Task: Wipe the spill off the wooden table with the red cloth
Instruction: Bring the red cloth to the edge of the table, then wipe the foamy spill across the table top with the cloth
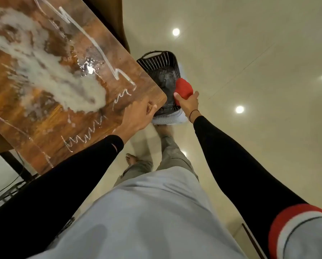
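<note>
One hand (188, 103) gripping red cloth (183, 89), spill (49, 71) cut off at frame edge

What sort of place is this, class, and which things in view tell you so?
Probably a room in a home or office: a wooden table bearing a white spill, a glossy tiled floor mirroring ceiling lights, and a black plastic basket standing beside the table.

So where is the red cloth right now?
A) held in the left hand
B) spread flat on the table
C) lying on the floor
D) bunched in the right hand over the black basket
D: the right hand grips the bunched red cloth above the black basket, off the wooden table.
</note>
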A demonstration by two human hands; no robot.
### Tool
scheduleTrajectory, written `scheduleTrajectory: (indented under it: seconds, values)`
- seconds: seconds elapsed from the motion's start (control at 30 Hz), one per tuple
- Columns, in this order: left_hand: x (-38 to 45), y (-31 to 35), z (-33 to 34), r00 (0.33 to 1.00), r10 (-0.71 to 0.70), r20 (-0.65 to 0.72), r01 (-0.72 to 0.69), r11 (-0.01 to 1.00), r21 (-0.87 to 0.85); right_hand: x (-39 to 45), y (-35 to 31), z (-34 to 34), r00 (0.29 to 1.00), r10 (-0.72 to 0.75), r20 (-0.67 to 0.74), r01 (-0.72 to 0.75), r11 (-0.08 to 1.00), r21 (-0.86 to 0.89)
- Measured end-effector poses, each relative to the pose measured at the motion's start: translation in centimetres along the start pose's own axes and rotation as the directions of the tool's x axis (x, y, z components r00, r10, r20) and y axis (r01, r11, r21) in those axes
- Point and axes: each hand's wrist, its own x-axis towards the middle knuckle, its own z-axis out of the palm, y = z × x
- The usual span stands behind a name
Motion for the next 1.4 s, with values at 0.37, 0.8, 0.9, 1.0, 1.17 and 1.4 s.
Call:
scheduleTrajectory:
  seconds: [0.37, 0.8, 0.9, 1.0, 1.17, 1.4]
  values:
    - [-0.4, -2.2, 0.0, 0.995, -0.096, 0.039, 0.098, 0.993, -0.069, 3.2, -0.8, -1.5, 0.992, 0.044, -0.121, -0.061, 0.989, -0.138]
    - [-2.5, -5.0, 0.5, 0.996, -0.005, 0.087, 0.042, 0.903, -0.428, -3.1, -1.5, -0.1, 0.824, -0.566, -0.031, 0.503, 0.755, -0.420]
    - [-3.9, -5.6, -0.2, 0.995, 0.080, 0.059, -0.038, 0.853, -0.520, -6.2, -2.6, 0.2, 0.750, -0.640, 0.165, 0.642, 0.645, -0.416]
    - [-5.2, -6.5, -0.9, 0.990, 0.143, 0.013, -0.112, 0.828, -0.550, -9.1, -4.3, 1.3, 0.671, -0.596, 0.441, 0.738, 0.595, -0.319]
    - [-8.6, -12.0, -2.6, 0.959, 0.131, 0.253, 0.096, 0.686, -0.721, -12.3, -6.5, 6.3, 0.479, -0.429, 0.766, 0.733, 0.676, -0.080]
    - [-17.7, -22.1, -0.1, 0.930, -0.146, 0.338, 0.368, 0.392, -0.843, -11.8, -4.6, 19.0, 0.475, -0.359, 0.803, 0.679, 0.730, -0.076]
